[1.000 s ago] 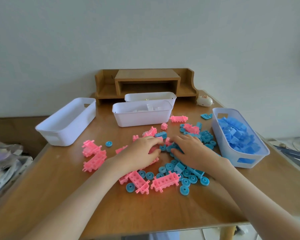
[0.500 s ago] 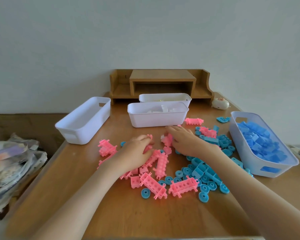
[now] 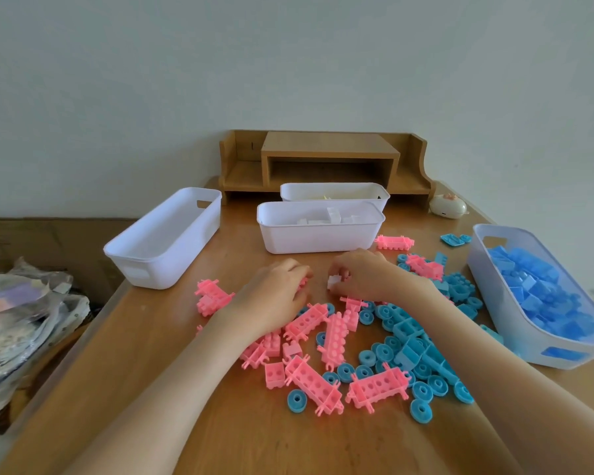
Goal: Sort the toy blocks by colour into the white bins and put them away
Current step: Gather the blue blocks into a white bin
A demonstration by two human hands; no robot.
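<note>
Your right hand (image 3: 371,275) pinches a white block (image 3: 333,282). Your left hand (image 3: 275,298) curls over pink blocks (image 3: 307,320) on the tabletop (image 3: 151,371); I cannot tell its grip.

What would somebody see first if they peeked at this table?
A jumble of pink blocks and blue wheels lies across the middle of the wooden table. At the right edge stands a white bin heaped with blue blocks. Just behind the jumble, the right hand pinches a small white block.
</note>
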